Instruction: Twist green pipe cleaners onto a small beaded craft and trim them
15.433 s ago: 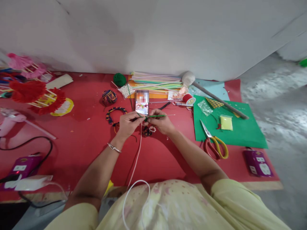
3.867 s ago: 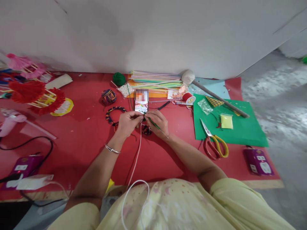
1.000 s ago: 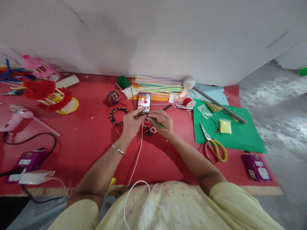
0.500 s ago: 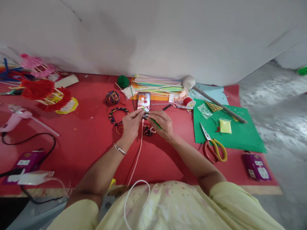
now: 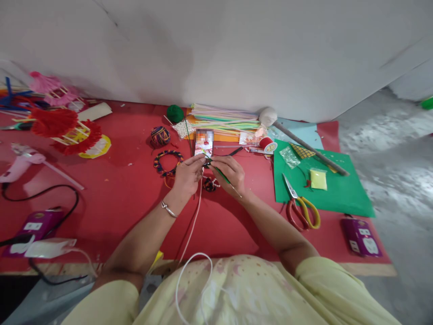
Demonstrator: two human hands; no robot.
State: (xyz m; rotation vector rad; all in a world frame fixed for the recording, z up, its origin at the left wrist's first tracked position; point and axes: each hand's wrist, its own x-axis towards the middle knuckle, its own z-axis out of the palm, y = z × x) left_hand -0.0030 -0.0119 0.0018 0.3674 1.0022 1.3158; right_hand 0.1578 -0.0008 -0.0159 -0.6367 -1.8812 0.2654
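My right hand (image 5: 231, 173) is closed around a slim green crochet hook (image 5: 222, 175), whose thin metal end sticks out toward my wrist. Opposite it, my left hand (image 5: 188, 175) pinches green yarn (image 5: 188, 135), a strand of which runs up to a green yarn ball (image 5: 175, 113). The fingertips of both hands nearly meet in front of a lit phone (image 5: 204, 143); the small stitch work between them is too small to make out. Left of my left hand lies a braided multicolour ring (image 5: 168, 163). A dark beaded piece (image 5: 210, 184) sits between my wrists.
Scissors (image 5: 300, 203) lie partly on a green sheet (image 5: 352, 189). A stick with a rounded head (image 5: 311, 146) crosses that sheet. Pipe cleaners (image 5: 225, 118) and a thread spool (image 5: 268, 144) are behind. At left are a glue gun (image 5: 25, 164) and paper crafts (image 5: 67, 128). A cable (image 5: 196, 212) trails toward me.
Both hands stay close together before the phone, with only slight finger movement. The hook has tilted a little, its rear end dipping lower. The whole view has shifted very slightly.
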